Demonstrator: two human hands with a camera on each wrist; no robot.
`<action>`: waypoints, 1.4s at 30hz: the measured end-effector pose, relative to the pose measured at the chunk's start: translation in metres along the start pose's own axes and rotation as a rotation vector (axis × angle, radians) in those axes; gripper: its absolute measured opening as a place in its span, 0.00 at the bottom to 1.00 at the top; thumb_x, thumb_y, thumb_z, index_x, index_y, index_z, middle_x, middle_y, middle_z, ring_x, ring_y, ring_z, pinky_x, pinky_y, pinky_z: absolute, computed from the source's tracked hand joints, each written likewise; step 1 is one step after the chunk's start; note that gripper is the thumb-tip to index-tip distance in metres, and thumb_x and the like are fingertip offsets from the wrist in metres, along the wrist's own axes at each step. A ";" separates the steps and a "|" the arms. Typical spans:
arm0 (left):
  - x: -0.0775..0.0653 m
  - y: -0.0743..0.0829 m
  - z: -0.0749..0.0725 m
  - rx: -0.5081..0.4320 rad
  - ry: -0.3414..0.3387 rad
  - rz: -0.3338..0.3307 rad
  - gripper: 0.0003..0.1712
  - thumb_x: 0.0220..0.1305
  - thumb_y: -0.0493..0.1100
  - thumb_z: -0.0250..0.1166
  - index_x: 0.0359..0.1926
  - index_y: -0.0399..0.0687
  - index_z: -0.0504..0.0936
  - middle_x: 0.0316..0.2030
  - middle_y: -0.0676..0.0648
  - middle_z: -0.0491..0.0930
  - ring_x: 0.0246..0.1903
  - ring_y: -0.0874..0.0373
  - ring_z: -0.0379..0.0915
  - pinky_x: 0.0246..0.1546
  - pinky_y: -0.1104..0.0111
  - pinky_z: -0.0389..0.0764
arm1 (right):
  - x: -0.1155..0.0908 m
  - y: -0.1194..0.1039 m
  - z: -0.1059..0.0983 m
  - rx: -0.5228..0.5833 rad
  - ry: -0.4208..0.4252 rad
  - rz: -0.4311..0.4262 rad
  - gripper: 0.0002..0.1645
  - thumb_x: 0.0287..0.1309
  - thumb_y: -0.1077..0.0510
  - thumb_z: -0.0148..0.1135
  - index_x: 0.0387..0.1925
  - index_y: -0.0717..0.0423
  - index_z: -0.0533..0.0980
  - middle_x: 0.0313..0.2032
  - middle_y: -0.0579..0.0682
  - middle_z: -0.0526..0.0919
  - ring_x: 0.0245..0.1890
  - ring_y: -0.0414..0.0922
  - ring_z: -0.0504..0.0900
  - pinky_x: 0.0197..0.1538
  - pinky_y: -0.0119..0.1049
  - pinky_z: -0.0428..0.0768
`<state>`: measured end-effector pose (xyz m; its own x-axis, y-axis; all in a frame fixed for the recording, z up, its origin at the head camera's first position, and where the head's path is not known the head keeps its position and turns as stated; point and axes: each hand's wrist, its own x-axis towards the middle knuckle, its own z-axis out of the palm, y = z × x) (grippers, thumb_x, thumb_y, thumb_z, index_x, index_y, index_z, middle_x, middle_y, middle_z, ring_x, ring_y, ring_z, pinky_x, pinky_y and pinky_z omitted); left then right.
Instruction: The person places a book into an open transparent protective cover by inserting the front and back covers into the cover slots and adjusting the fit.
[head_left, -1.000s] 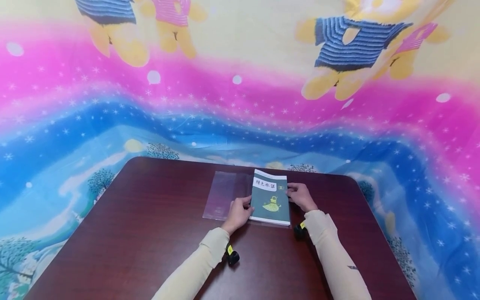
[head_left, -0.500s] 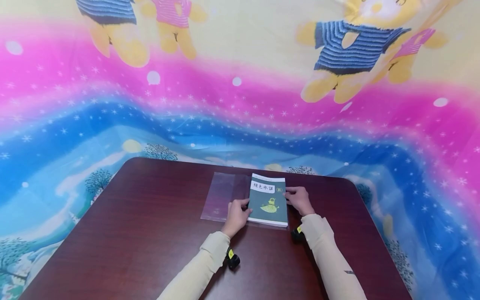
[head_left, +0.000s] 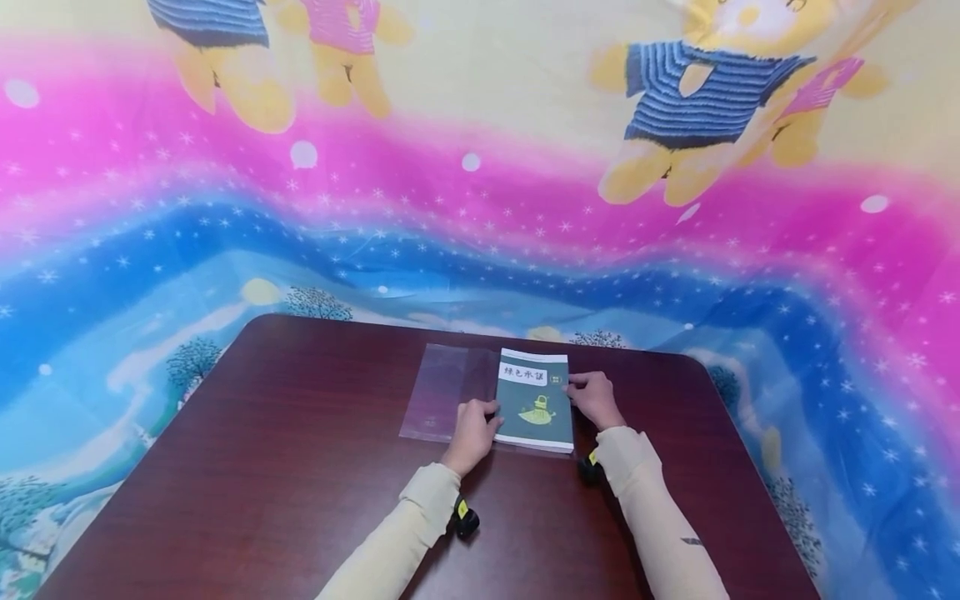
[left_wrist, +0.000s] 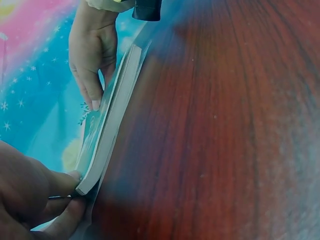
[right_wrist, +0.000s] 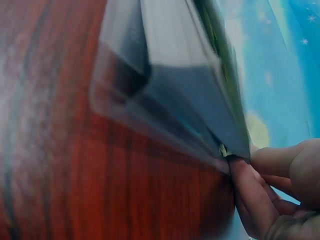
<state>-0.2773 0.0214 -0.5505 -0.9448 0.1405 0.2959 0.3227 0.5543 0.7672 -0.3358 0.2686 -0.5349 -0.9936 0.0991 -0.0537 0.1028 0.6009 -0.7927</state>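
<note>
A book [head_left: 534, 404] with a green cover, a white title label and a yellow drawing lies over the right part of a clear plastic book cover [head_left: 435, 392]. The plastic's other flap spreads out flat to the left. My left hand [head_left: 472, 433] pinches the book's left edge, thumb on top and fingers below, as the left wrist view shows at the book's corner [left_wrist: 85, 187]. At the right edge my right hand [head_left: 596, 398] grips the book between thumb and fingers. In the right wrist view the clear plastic [right_wrist: 112, 95] sticks out beneath the pages [right_wrist: 172, 32].
The dark red wooden table [head_left: 300, 467] has rounded far corners. Behind it hangs a colourful curtain [head_left: 450, 208] printed with bears and snowflakes. A black wrist camera [head_left: 467, 521] is strapped at the left cuff, another [head_left: 590, 469] at the right.
The book has come slightly down and to the left, with both hands staying at its edges. The plastic flap on the left has barely shifted.
</note>
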 end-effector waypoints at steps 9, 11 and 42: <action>0.002 0.003 0.000 0.101 -0.005 0.069 0.00 0.61 0.32 0.72 0.33 0.37 0.88 0.43 0.37 0.88 0.45 0.43 0.85 0.46 0.55 0.85 | 0.001 -0.002 0.000 -0.050 0.014 -0.002 0.22 0.70 0.62 0.61 0.61 0.70 0.77 0.52 0.70 0.83 0.47 0.59 0.87 0.46 0.48 0.87; 0.002 0.003 0.000 0.130 -0.005 0.090 0.03 0.60 0.32 0.72 0.30 0.38 0.87 0.40 0.38 0.89 0.43 0.44 0.86 0.44 0.56 0.86 | -0.001 -0.002 0.001 -0.071 0.014 -0.001 0.22 0.70 0.62 0.61 0.61 0.70 0.77 0.52 0.69 0.84 0.47 0.58 0.87 0.46 0.47 0.87; 0.001 0.011 -0.003 0.254 -0.081 0.095 0.25 0.64 0.34 0.69 0.13 0.49 0.70 0.42 0.35 0.88 0.44 0.42 0.85 0.32 0.63 0.81 | -0.012 0.003 0.001 -0.170 -0.125 -0.088 0.36 0.69 0.61 0.63 0.72 0.72 0.63 0.50 0.64 0.81 0.45 0.53 0.81 0.47 0.47 0.82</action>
<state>-0.2739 0.0254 -0.5401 -0.9158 0.2613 0.3051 0.3952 0.7222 0.5677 -0.3231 0.2687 -0.5369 -0.9960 -0.0525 -0.0725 0.0114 0.7290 -0.6844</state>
